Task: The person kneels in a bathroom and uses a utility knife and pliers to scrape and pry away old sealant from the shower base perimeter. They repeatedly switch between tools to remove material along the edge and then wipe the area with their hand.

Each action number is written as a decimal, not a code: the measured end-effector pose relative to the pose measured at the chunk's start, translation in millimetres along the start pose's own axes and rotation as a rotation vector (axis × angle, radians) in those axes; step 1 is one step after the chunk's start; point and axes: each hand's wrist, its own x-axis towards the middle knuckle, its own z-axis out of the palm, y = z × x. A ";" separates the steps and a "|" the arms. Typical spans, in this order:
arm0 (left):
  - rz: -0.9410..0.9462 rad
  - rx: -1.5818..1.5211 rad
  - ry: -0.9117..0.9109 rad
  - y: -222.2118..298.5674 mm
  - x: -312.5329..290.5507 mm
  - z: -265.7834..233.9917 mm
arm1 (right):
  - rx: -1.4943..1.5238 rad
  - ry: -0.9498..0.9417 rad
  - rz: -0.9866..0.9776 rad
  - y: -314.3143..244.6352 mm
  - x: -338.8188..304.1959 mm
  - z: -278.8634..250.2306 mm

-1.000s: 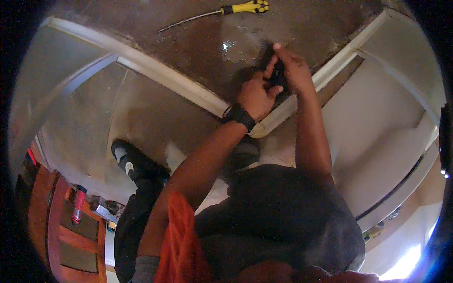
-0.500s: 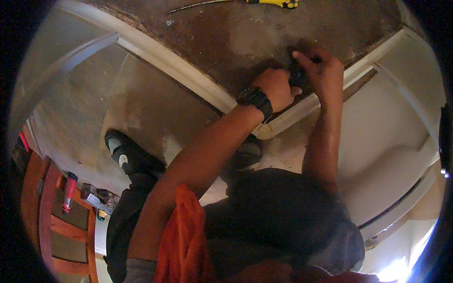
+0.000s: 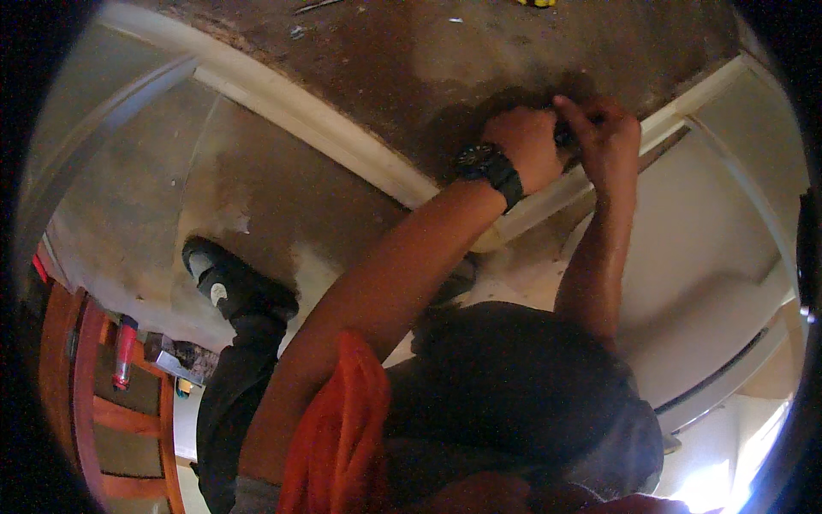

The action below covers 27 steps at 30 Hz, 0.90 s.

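The left hand (image 3: 522, 154), with a black wristwatch (image 3: 484, 164), and the right hand (image 3: 608, 137) at its three o'clock both pinch a small dark object (image 3: 563, 133) between them, mostly hidden, against the brown stained surface (image 3: 411, 68) above white trim (image 3: 325, 137).

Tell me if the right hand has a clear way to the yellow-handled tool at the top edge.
Probably yes. The right hand is pinching a small dark object together with the left hand, but the brown floor between it and the yellow-handled tool looks bare. The tool is mostly cut off by the frame.
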 end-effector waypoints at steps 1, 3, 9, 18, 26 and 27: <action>-0.012 -0.008 -0.006 0.3 1.5 3.5 | -0.057 -0.018 -0.042 5.2 0.3 1.2; -0.008 0.001 -0.022 -7.3 2.6 0.6 | -0.158 -0.018 -0.119 0.1 2.5 4.6; 0.118 0.055 -0.064 -1.1 -1.1 -8.5 | -0.236 -0.193 -0.041 -53.1 22.4 -45.1; -0.148 0.444 -0.168 -52.9 2.5 -10.2 | -0.195 -0.378 -0.186 -124.6 93.5 -46.5; -0.066 0.397 -0.085 -37.3 -8.0 -40.4 | -0.059 0.053 0.040 -167.0 14.4 -207.1; -0.047 0.383 -0.076 -32.6 -3.5 -40.7 | -0.107 0.133 -0.004 -167.7 -0.9 -229.8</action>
